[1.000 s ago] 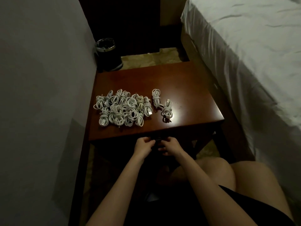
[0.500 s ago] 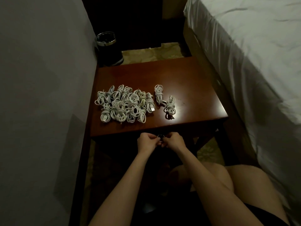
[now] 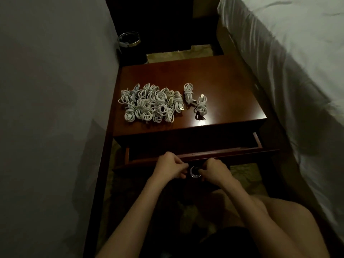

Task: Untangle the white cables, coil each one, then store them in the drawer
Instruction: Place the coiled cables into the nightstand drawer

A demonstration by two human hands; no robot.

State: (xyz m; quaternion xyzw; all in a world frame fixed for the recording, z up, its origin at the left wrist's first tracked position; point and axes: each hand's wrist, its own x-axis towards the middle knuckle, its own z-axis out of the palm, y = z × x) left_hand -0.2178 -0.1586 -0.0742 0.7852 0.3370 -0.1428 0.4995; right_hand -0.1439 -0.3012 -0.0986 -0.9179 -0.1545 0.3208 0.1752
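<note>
Both hands, left (image 3: 170,167) and right (image 3: 216,171), gripped the ring pull (image 3: 194,171); an even, straight pull should slide the drawer (image 3: 223,152) open squarely.

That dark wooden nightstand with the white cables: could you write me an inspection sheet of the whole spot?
Surface: glossy red-brown wooden nightstand top.
Job's things: shallow wooden drawer pulled partly out; inside too dark to tell.
Clutter: nothing seen.
Grippers: left hand and right hand curl at the round metal drawer knob.
Cables: large pile of coiled white cables; two separate white coils beside it.
Surroundings: grey wall, white-sheeted bed, black metal-rimmed bin.
</note>
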